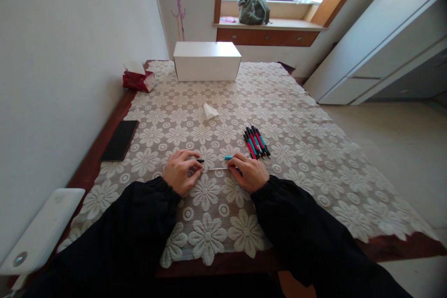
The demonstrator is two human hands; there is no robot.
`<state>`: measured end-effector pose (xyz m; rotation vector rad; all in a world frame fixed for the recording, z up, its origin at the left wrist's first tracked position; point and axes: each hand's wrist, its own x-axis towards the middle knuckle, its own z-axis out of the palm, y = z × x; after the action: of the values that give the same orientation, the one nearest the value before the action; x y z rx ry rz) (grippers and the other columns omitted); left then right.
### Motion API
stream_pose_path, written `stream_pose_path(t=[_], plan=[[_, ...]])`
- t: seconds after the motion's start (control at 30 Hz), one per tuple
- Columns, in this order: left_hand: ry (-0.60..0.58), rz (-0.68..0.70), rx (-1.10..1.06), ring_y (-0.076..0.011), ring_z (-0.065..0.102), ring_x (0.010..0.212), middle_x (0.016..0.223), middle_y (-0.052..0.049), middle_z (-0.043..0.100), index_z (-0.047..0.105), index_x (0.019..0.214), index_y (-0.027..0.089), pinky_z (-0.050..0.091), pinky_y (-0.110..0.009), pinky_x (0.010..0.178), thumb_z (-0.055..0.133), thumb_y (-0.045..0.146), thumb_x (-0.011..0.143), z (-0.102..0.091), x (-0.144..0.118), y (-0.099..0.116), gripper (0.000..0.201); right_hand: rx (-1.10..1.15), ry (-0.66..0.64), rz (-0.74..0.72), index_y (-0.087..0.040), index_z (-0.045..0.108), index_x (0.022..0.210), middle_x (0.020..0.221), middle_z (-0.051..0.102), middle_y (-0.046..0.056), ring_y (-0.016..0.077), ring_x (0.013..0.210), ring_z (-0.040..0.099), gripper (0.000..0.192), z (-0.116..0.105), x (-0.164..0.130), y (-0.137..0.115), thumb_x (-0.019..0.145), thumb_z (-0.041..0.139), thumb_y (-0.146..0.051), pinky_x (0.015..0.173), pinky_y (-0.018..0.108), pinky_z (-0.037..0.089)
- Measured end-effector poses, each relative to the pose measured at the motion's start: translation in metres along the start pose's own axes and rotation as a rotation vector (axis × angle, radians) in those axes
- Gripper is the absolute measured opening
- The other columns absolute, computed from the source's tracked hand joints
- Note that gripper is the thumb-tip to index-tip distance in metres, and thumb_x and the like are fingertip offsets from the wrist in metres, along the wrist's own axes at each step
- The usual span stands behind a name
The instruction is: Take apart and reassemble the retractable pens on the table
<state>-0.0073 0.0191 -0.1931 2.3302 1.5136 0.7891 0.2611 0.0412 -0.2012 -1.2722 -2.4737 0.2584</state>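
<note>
My left hand (182, 172) is closed over the tablecloth, with a small black pen part (200, 160) poking out from its fingers. Across a short gap, my right hand (248, 171) pinches one end of a thin, pale pen refill (217, 168), which points toward the left hand. Just beyond the right fingers a teal pen barrel (228, 158) shows, its other end hidden by the hand; whether the hand grips it too I cannot tell. Several pens (256, 142) with black, red and teal sections lie side by side past the right hand.
A lace tablecloth (206, 237) covers the table. A crumpled tissue (211, 111) lies farther back, before a white box (209, 69). On the left are a dark phone-like slab (120, 140), a red tissue pack (138, 80) and a white device (44, 230) near the edge.
</note>
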Motion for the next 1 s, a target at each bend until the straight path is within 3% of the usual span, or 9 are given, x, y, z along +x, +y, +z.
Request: stream_pose_path(t=[0.13,0.37,0.67,1.0], plan=[[0.012,0.005,-0.008,-0.0264,0.061,0.113,0.113,-0.004,0.072,0.074,0.086,0.026,0.047,-0.048,0.101,0.068,0.027,0.087,-0.001,0.001,0.0,0.005,0.031,0.027,-0.011,-0.024,0.068,0.094,0.096,0.067,0.002,0.0147,0.076,0.063,0.016,-0.001,0.0,0.0,0.097,0.053,-0.028,0.064,0.025,0.041],[0.06,-0.08,0.024,-0.0261,0.062,0.108,0.11,-0.005,0.073,0.07,0.105,0.023,0.049,-0.045,0.098,0.061,0.02,0.087,-0.002,0.003,-0.005,0.02,0.027,0.242,0.093,-0.024,0.07,0.102,0.099,0.069,0.005,0.0201,0.093,0.065,0.017,-0.009,0.002,0.009,0.097,0.054,-0.023,0.077,0.03,0.049],[-0.009,-0.098,0.119,-0.0261,0.062,0.102,0.104,-0.004,0.073,0.073,0.102,0.026,0.047,-0.045,0.093,0.062,0.024,0.091,0.001,0.002,-0.007,0.016,0.005,0.174,0.021,-0.026,0.075,0.099,0.099,0.067,0.006,0.0227,0.097,0.061,0.018,0.002,0.003,0.016,0.098,0.058,-0.024,0.086,0.035,0.052],[-0.003,-0.093,0.099,-0.0255,0.061,0.101,0.104,-0.004,0.073,0.071,0.103,0.025,0.046,-0.044,0.09,0.059,0.025,0.093,0.001,0.002,-0.006,0.015,0.035,0.162,-0.043,-0.028,0.076,0.107,0.1,0.068,0.007,0.0241,0.097,0.059,0.019,0.005,0.004,0.016,0.098,0.059,-0.025,0.089,0.04,0.052]])
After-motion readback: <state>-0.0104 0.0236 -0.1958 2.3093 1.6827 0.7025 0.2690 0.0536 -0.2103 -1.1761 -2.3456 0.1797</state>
